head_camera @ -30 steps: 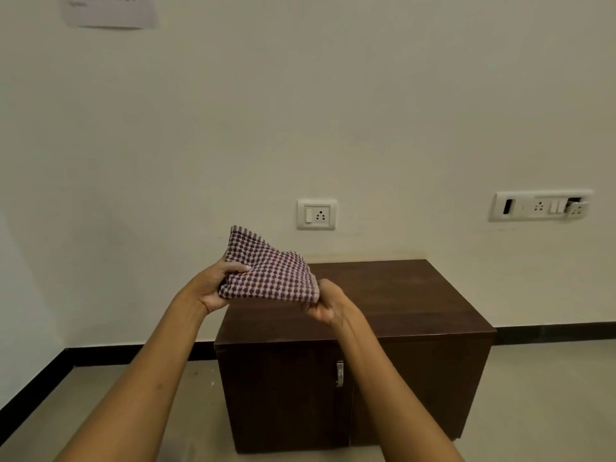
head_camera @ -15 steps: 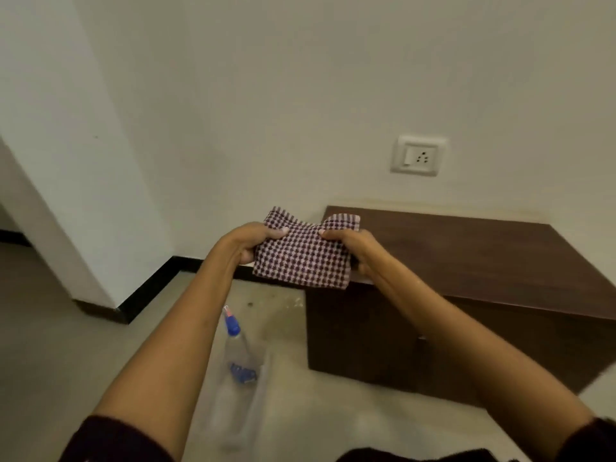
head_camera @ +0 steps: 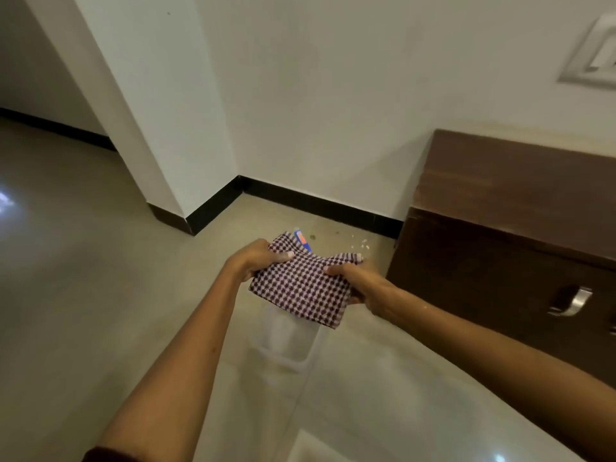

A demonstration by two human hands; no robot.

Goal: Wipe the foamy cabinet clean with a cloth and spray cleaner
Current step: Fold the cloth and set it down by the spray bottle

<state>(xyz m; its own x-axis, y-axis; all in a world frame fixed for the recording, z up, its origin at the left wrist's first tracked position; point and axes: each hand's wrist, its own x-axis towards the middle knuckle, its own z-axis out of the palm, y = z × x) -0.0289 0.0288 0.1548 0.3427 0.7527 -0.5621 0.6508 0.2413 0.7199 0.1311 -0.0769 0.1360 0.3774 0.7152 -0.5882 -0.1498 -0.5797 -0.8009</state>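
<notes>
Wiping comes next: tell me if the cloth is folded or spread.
Loosely folded, not flat: the cloth bunches in overlapping layers, gripped by the left hand and right hand.

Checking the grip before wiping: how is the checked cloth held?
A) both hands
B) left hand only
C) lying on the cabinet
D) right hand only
A: the left hand and the right hand each grip one side of the checked cloth, above the floor.

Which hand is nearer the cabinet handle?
Right. The right hand grips the checked cloth beside the cabinet, nearer its handle; the left hand holds the cloth's far edge.
</notes>
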